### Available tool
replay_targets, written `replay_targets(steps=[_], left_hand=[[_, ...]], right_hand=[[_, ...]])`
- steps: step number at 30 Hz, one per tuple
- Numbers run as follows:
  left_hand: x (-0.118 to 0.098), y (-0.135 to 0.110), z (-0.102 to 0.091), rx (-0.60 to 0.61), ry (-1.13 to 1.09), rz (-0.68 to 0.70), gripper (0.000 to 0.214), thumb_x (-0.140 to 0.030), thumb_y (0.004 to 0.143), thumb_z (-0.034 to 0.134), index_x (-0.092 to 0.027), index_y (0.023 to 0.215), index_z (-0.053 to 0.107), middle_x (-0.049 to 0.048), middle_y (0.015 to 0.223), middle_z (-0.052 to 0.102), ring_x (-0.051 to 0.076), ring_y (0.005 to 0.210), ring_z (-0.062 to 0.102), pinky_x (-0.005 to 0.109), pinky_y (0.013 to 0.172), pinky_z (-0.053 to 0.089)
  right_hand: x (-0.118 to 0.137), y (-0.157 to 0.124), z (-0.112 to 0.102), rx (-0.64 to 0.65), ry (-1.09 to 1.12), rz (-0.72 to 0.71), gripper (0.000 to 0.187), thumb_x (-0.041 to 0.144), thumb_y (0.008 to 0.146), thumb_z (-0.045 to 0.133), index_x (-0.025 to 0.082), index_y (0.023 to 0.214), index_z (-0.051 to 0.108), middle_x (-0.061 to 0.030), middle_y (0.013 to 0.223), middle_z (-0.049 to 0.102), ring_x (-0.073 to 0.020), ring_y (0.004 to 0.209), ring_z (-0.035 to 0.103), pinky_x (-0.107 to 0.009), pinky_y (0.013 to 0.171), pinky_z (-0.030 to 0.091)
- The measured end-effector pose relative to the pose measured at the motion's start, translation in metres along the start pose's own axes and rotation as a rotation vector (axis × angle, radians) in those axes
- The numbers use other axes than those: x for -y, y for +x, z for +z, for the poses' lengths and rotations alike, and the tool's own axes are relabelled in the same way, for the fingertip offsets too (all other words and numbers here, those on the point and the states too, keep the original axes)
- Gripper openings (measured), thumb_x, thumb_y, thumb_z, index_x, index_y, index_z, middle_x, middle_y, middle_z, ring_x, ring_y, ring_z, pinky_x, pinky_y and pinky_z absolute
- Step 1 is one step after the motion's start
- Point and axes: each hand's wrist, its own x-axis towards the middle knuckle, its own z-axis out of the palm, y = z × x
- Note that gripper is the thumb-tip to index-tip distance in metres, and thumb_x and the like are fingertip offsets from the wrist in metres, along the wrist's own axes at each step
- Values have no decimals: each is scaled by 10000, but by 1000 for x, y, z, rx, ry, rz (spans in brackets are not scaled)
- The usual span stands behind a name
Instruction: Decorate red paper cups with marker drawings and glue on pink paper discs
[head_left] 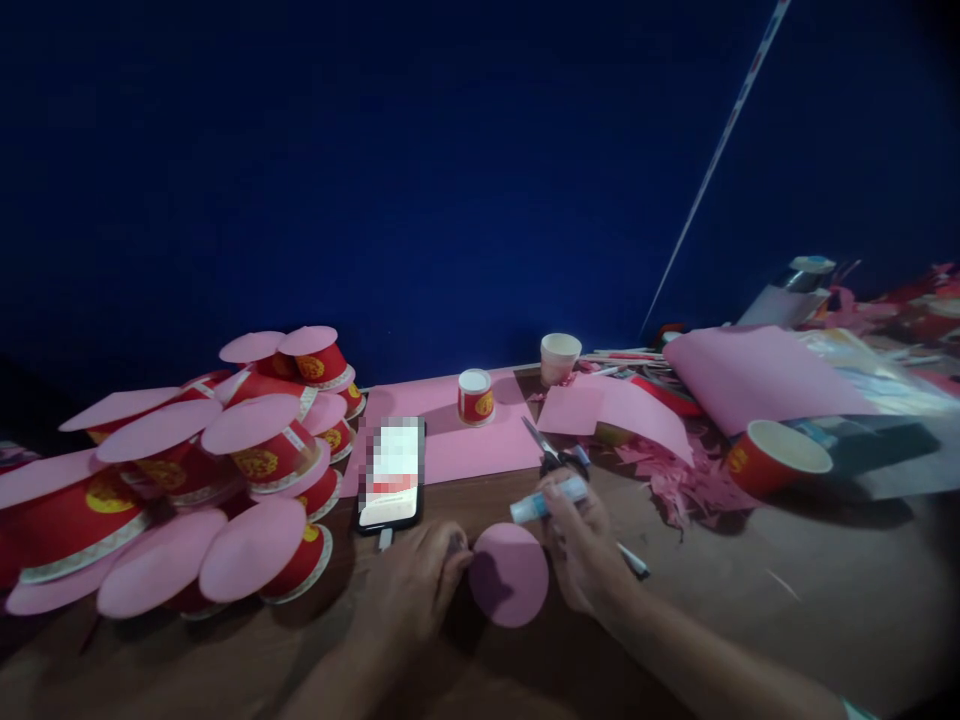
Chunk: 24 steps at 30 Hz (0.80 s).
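Observation:
My right hand (pixel 581 545) is closed round a white and light-blue glue stick (pixel 530 508), its end pointing left above the table. Just beneath it a pink paper disc (pixel 511 590) lies flat on the wood, partly in shadow. My left hand (pixel 420 575) rests at the disc's left edge with its fingers curled together; what they pinch, if anything, is too small to make out. Past my hands, a red and gold paper cup (pixel 476 405) stands upside down on a pink paper sheet (pixel 450 455).
Red cups with pink discs (pixel 255 440) are piled at left. A lit phone (pixel 390 475) lies beside them. Scissors (pixel 551 455), a white cup (pixel 560 355), pink paper (pixel 765 370), shreds (pixel 686 485) and a tilted red cup (pixel 772 465) lie to the right. A blue wall (pixel 450 180) stands behind.

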Motion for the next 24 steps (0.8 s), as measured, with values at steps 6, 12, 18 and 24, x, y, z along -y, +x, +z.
replay_targets(steps=[6, 12, 18, 24], left_hand=[[8, 0, 1, -114, -152, -36, 199, -360, 909, 392, -228, 972, 526, 32, 921, 643, 192, 858, 600, 303, 725, 451], [10, 0, 7, -125, -225, -1, 191, -351, 868, 493, -242, 1019, 533, 31, 1006, 625, 192, 946, 576, 310, 810, 448], [12, 0, -6, -56, -477, -139, 222, -319, 893, 421, -250, 1094, 486, 33, 1012, 579, 173, 909, 552, 305, 798, 435], [18, 3, -19, 23, -643, -215, 144, -322, 894, 404, -228, 951, 498, -30, 730, 485, 130, 656, 463, 248, 618, 388]], right_hand=[[9, 6, -1, -107, 198, 78, 319, 439, 715, 694, 185, 712, 500, 99, 490, 303, -23, 404, 215, -129, 351, 175], [8, 7, 2, -124, 279, 147, 289, 388, 723, 691, 177, 697, 496, 108, 466, 300, -13, 375, 194, -125, 327, 153], [5, 9, 1, -88, 282, 131, 280, 390, 731, 683, 180, 714, 499, 105, 480, 316, -16, 381, 202, -126, 326, 150], [0, 9, -1, -71, 214, 79, 280, 422, 755, 657, 181, 747, 513, 106, 481, 310, -18, 388, 203, -127, 337, 157]])
